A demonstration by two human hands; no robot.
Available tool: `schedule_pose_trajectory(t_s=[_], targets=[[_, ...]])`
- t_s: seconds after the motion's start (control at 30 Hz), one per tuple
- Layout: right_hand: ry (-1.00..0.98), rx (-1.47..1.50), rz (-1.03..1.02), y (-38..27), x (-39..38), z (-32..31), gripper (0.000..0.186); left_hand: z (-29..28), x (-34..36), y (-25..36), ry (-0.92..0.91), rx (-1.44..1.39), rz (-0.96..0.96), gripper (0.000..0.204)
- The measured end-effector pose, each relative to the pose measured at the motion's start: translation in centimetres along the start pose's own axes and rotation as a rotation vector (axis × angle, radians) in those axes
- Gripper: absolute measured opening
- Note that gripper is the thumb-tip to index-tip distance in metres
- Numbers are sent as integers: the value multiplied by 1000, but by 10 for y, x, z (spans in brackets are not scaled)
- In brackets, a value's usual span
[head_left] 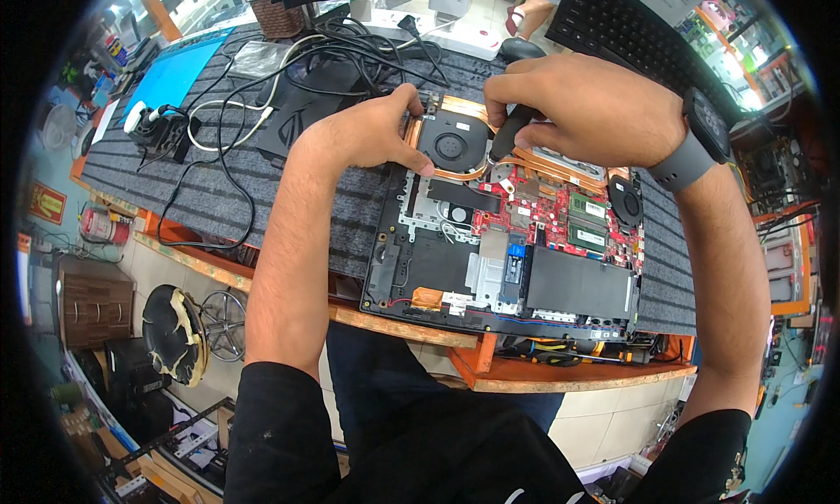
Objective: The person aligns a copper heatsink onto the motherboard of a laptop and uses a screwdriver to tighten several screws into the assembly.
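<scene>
An opened laptop (437, 268) lies with its inside up, showing a red circuit board (534, 208), a black battery (582, 281) and copper heat pipes (560, 170). My left hand (372, 136) spans the left side of a black cooling fan (451, 143); its thumb presses near the copper pipe at the front edge and a finger rests at the back corner. In my right hand (586, 106) is a black-handled screwdriver (512, 135), pointing down beside the fan's right edge. The screwdriver's tip is too small to make out. A second fan (625, 200) sits at the board's right.
Tangled black cables (350, 53) cross the striped grey mat (219, 193) behind and left of the laptop. A black power adapter (306, 110) and blue mat (179, 71) lie left. Behind my right hand stands a keyboard (630, 31). Below, an open shelf (569, 373) holds tools.
</scene>
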State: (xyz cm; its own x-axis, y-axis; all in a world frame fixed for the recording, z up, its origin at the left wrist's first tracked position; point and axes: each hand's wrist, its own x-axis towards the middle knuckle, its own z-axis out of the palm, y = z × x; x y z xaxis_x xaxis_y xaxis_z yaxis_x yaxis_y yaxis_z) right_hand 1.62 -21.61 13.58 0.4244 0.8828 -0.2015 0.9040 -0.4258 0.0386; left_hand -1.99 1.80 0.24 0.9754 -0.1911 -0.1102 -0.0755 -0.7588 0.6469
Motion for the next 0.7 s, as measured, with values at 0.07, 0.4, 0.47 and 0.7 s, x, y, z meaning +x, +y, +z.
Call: schedule_pose_trajectory(t_s=[0.07, 0.4, 0.47, 0.7], targets=[[10, -10, -15, 1, 0, 1, 28, 0, -1, -1, -1, -4, 0, 86], [38, -126, 34, -5, -5, 0, 27, 1, 0, -1, 3, 19, -2, 85], [114, -92, -24, -1, -7, 5, 29, 1, 0, 1, -6, 21, -5, 85], [125, -101, -92, 3, -2, 3, 30, 2, 1, -3, 18, -2, 33, 84]])
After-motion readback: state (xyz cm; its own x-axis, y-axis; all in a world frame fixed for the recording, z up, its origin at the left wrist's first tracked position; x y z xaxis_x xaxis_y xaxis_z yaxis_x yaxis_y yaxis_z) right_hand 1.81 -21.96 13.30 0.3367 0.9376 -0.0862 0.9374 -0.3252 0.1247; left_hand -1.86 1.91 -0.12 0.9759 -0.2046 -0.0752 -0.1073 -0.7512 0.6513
